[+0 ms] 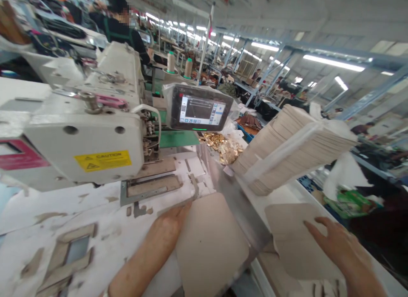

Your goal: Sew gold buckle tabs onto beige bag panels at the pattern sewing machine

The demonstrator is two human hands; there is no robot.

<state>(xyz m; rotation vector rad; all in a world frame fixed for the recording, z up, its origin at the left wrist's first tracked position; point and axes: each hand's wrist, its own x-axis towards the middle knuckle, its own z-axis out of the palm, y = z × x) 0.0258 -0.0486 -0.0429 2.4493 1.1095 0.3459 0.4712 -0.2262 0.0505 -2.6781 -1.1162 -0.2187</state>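
Observation:
A beige flat panel with rounded corners lies at a slant over the inner edge of the machine table. My left hand grips its left edge, palm down; the thumb and fingertips are partly hidden there. To the right, my right hand is open, thumb and fingers apart, at the right edge of another beige panel. That panel tops a low pile, and I cannot tell whether the fingertips touch it. Ahead of my left hand is a metal clamp frame beneath the head of a sewing machine.
A tall tied stack of beige panels leans beyond my right hand. Behind the machine table are gold-coloured metal pieces and a control screen. A cardboard template lies at lower left. Another person sits further back.

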